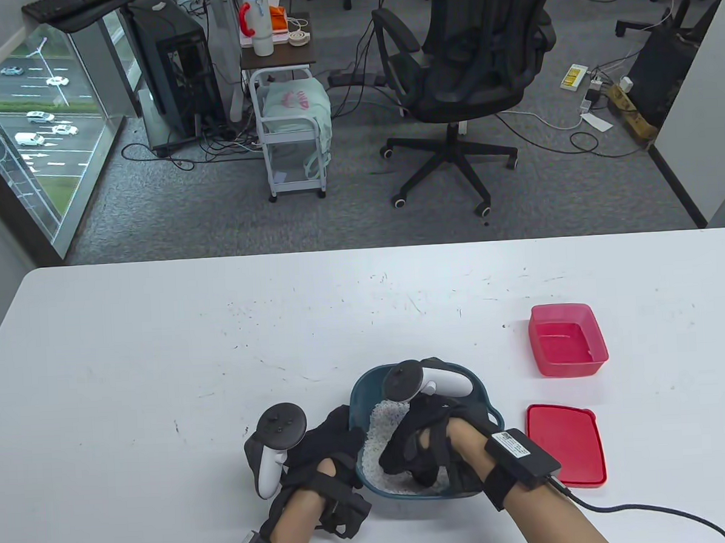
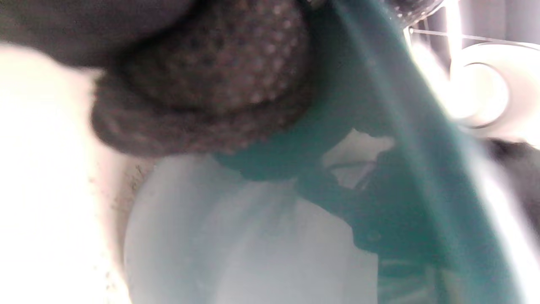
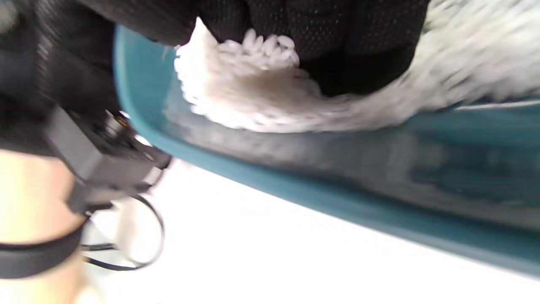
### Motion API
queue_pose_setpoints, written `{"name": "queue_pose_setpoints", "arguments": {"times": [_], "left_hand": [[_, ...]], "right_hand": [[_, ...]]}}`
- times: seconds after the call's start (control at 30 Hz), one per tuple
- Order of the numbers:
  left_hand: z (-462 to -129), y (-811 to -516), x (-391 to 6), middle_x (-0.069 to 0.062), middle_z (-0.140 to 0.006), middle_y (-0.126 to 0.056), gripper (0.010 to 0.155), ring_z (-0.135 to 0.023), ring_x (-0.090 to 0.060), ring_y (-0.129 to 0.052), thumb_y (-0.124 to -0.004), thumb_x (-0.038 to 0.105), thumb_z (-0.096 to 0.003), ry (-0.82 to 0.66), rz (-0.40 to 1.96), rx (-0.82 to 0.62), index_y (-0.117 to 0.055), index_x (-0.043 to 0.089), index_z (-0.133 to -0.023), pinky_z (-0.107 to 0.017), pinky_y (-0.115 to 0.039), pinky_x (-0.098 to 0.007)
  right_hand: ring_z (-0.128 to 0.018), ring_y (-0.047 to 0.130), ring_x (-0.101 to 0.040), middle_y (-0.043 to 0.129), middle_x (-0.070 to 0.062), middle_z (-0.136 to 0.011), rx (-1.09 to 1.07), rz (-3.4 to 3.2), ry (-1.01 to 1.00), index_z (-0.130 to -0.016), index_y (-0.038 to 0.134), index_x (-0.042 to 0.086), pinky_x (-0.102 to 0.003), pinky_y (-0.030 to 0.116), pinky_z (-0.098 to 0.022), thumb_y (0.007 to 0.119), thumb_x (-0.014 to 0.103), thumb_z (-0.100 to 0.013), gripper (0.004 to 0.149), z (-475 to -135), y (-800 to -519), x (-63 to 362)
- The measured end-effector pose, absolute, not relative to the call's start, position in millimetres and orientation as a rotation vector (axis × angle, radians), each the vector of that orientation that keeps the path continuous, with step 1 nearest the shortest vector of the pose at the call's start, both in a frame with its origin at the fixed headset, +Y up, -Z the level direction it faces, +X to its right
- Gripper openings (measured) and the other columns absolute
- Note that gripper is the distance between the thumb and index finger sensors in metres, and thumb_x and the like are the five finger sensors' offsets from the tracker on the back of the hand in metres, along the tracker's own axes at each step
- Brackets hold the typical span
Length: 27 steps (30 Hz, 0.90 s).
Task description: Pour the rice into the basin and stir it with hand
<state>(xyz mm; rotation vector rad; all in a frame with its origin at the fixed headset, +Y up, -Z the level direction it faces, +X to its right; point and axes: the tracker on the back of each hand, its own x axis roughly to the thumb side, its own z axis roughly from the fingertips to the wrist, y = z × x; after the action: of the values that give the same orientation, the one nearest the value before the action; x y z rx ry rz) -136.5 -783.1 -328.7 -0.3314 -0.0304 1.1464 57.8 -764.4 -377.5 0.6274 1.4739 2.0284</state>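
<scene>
A teal basin [image 1: 361,385] sits near the table's front edge with white rice [image 1: 383,425] heaped in it. My right hand [image 1: 412,460] reaches down into the basin, its gloved fingers [image 3: 337,33] dug into the rice [image 3: 253,93] just inside the basin's rim [image 3: 295,177]. My left hand [image 1: 333,438] grips the basin's left rim, and a gloved finger [image 2: 211,76] presses against the teal wall [image 2: 379,105]. The right hand and its tracker hide much of the basin's inside.
An empty red container [image 1: 566,339] stands to the right of the basin, with its red lid [image 1: 566,446] lying flat nearer the front edge. A black cable [image 1: 648,508] trails from my right wrist across the table. An office chair [image 1: 467,66] stands beyond the table.
</scene>
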Motion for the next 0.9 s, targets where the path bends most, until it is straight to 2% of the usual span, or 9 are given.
{"name": "queue_pose_setpoints", "arguments": {"times": [0.17,0.27,0.33,0.4,0.5,0.67,0.9], "left_hand": [[-329,-782,-136,-0.033,-0.092,-0.080,0.066,-0.006,-0.018,-0.107,-0.079,0.031,-0.0493,-0.035,1.127,-0.318,-0.061,0.000,-0.104,0.002,-0.095,-0.026],[-329,-782,-136,-0.033,-0.091,-0.081,0.066,-0.006,-0.018,-0.107,-0.080,0.031,-0.0491,-0.047,1.118,-0.311,-0.061,0.000,-0.104,0.003,-0.095,-0.026],[-329,-781,-136,-0.032,-0.091,-0.081,0.066,-0.006,-0.018,-0.107,-0.080,0.031,-0.0490,-0.047,1.112,-0.305,-0.062,0.000,-0.104,0.003,-0.095,-0.026],[-329,-782,-136,-0.032,-0.091,-0.082,0.066,-0.006,-0.017,-0.107,-0.080,0.031,-0.0488,-0.048,1.111,-0.303,-0.062,0.000,-0.104,0.003,-0.095,-0.026],[-329,-781,-136,-0.032,-0.091,-0.082,0.066,-0.006,-0.017,-0.107,-0.080,0.031,-0.0488,-0.043,1.111,-0.304,-0.062,-0.001,-0.104,0.003,-0.095,-0.025],[-328,-781,-136,-0.032,-0.090,-0.083,0.066,-0.005,-0.018,-0.108,-0.081,0.030,-0.0481,-0.007,1.115,-0.299,-0.063,-0.002,-0.103,0.004,-0.096,-0.026],[-327,-782,-136,-0.032,-0.090,-0.083,0.065,-0.005,-0.018,-0.108,-0.081,0.030,-0.0481,0.003,1.133,-0.301,-0.063,-0.002,-0.103,0.004,-0.096,-0.026]], "right_hand": [[-0.087,0.069,-0.047,0.060,-0.022,-0.100,0.526,2.077,1.340,-0.095,0.063,0.008,-0.060,0.066,-0.057,0.073,0.037,-0.038,0.065,-395,-758,59],[-0.089,0.063,-0.046,0.054,-0.019,-0.103,0.424,2.190,1.202,-0.098,0.056,0.012,-0.061,0.061,-0.059,0.071,0.038,-0.040,0.065,-406,-752,63],[-0.087,0.067,-0.047,0.058,-0.021,-0.101,0.375,2.312,1.105,-0.098,0.058,0.010,-0.062,0.062,-0.058,0.071,0.038,-0.040,0.065,-410,-747,65],[-0.083,0.075,-0.048,0.068,-0.022,-0.097,0.322,2.497,1.052,-0.096,0.064,0.008,-0.062,0.066,-0.055,0.072,0.038,-0.040,0.064,-411,-743,69],[-0.078,0.081,-0.047,0.074,-0.023,-0.093,0.248,2.720,1.080,-0.095,0.068,0.007,-0.060,0.070,-0.053,0.072,0.039,-0.040,0.063,-408,-742,73],[-0.062,0.095,-0.049,0.087,-0.031,-0.081,0.099,2.993,1.250,-0.088,0.078,0.000,-0.056,0.082,-0.040,0.074,0.038,-0.039,0.062,-394,-744,78],[-0.031,0.108,-0.046,0.106,-0.032,-0.055,0.340,3.074,1.507,-0.069,0.093,-0.009,-0.054,0.089,-0.020,0.078,0.039,-0.034,0.061,-357,-754,57]]}}
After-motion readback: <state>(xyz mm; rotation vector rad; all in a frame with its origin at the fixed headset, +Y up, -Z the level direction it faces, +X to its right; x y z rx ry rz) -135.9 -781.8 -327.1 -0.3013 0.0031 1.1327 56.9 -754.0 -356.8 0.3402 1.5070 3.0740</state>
